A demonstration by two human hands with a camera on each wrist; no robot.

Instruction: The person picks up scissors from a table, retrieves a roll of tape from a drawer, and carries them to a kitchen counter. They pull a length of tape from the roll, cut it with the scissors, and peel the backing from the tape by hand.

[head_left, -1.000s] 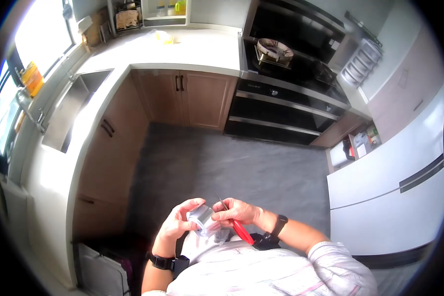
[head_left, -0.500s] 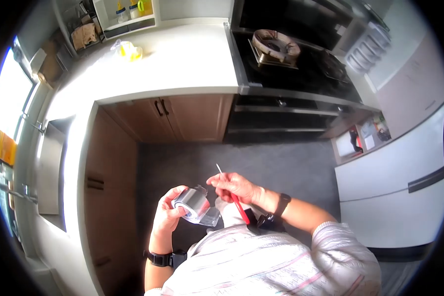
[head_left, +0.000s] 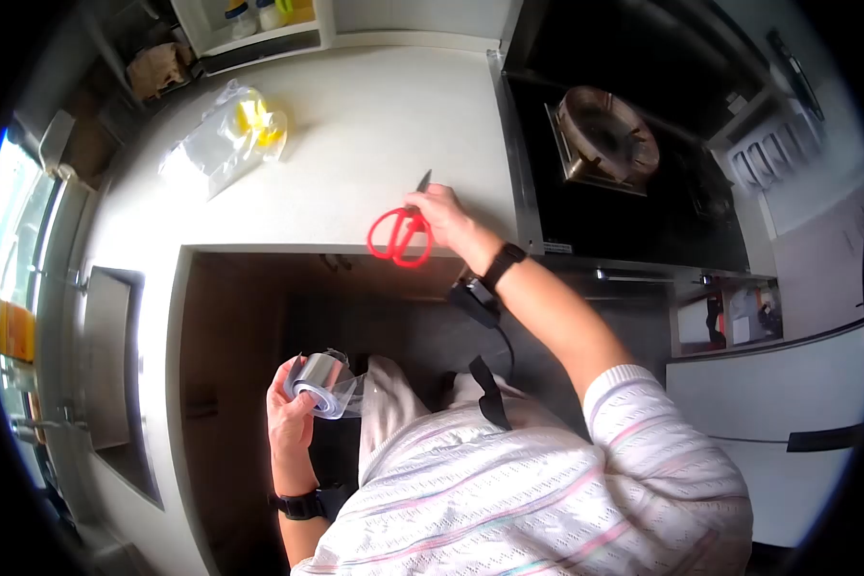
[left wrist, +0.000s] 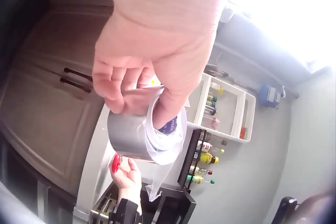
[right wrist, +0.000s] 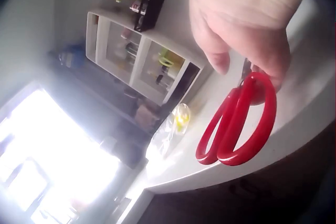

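My left hand [head_left: 290, 422] grips a wide roll of silver tape [head_left: 328, 372], its thumb inside the core in the left wrist view. A strip of clear film [left wrist: 159, 179] trails from the roll. Out over the front part of the white counter [head_left: 374, 125], my right hand [head_left: 443, 215] pinches scissors [right wrist: 237, 121] near the blades. Their red loop handles point back toward me and the dark blade tip points away. The right wrist view shows the handles hanging below the fingers, close over the counter's edge.
A clear plastic bag [head_left: 206, 154] with something yellow lies on the counter at the left. To the right is a black stove with a round burner ring [head_left: 585, 144]. The sink [head_left: 106, 365] is at far left, and a white shelf [right wrist: 142, 58] stands at the back.
My right hand has moved forward from in front of my body to over the counter, carrying the scissors. The left hand with the tape roll has shifted left, and the counter appears nearer.
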